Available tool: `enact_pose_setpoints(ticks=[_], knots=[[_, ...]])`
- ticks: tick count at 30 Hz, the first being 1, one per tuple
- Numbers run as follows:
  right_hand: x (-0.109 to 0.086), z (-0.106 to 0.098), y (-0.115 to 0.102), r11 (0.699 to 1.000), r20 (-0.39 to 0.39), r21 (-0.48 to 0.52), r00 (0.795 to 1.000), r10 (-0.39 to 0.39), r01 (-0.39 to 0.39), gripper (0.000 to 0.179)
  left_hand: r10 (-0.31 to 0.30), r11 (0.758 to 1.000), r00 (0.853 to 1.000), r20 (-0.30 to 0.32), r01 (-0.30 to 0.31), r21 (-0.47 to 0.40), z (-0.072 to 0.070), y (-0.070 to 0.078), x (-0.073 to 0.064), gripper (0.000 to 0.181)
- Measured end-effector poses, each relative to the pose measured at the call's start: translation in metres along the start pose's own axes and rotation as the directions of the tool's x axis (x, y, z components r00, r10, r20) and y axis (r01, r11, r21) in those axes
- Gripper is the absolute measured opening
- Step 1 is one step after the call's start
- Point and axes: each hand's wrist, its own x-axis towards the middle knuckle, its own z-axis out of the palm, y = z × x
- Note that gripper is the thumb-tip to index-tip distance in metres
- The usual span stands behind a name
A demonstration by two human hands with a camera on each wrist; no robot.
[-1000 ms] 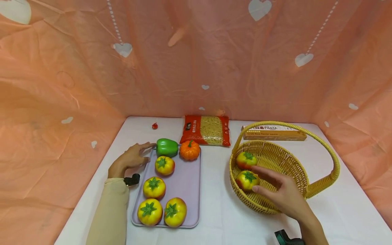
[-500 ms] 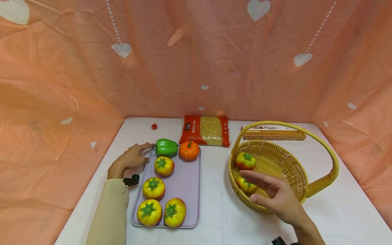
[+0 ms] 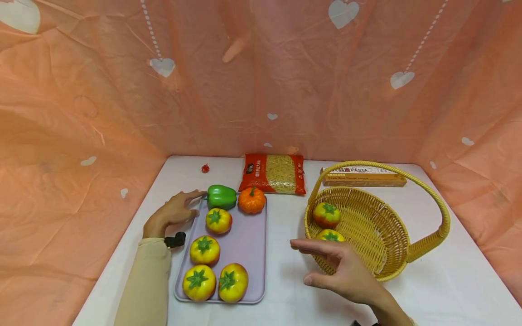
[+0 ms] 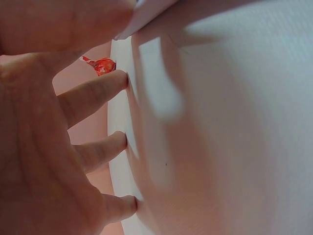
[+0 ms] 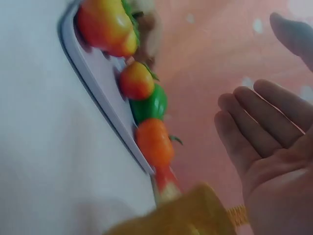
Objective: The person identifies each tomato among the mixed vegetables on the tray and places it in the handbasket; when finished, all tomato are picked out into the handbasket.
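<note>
My left hand [image 3: 174,209] rests beside the upper left corner of the lilac tray [image 3: 248,253], its fingers spread, fingertips on the table in the left wrist view and thumb at the tray's rim. Its index fingertip is right at the green bell pepper [image 3: 222,197]. On the tray also lie a small orange pumpkin [image 3: 251,201] and several yellow-red tomatoes [image 3: 205,250] with green leafy tops. My right hand [image 3: 342,271] holds nothing, its fingers straight and thumb apart, in front of the wicker basket [image 3: 397,226]. Two tomatoes [image 3: 326,215] sit inside the basket's left side; the hand partly hides the nearer one.
A red bag of pasta [image 3: 273,174] lies behind the tray. Behind the basket is a long pasta box [image 3: 364,180], partly crossed by the basket's tall handle [image 3: 442,213]. A small red wrapped item [image 3: 205,168] lies at the back left, near the orange curtain [image 3: 261,81].
My right hand has let go of the nearer tomato in the basket and moved left and toward me, over the basket's front rim. My left hand has stayed in place.
</note>
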Motion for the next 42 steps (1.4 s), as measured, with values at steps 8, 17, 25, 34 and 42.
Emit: enact_pose_setpoints(ticks=[8,17,25,34,42], knots=[[0.015,0.026,0.007,1.000,0.092,-0.006,0.996,-0.011,0.011,0.060,0.008,1.000,1.000,-0.002,-0.008,-0.008,0.002,-0.001,0.002,0.071],[0.040,0.056,0.021,0.995,0.156,-0.100,0.988,-0.003,0.019,0.056,0.026,1.000,1.000,-0.005,-0.026,0.004,0.002,-0.002,0.002,0.071],[0.070,0.083,0.042,0.971,0.245,-0.216,0.969,-0.044,0.099,0.059,0.048,0.999,0.999,-0.010,-0.048,0.014,-0.001,-0.003,0.001,0.071],[0.089,0.097,0.049,0.967,0.326,-0.245,0.945,0.020,0.064,0.065,0.039,0.999,0.999,-0.005,-0.039,0.002,-0.001,-0.003,0.001,0.070],[0.091,0.104,0.051,0.970,0.384,-0.241,0.918,0.097,-0.001,0.064,0.035,0.999,0.999,-0.001,-0.035,-0.024,0.000,-0.003,0.001,0.071]])
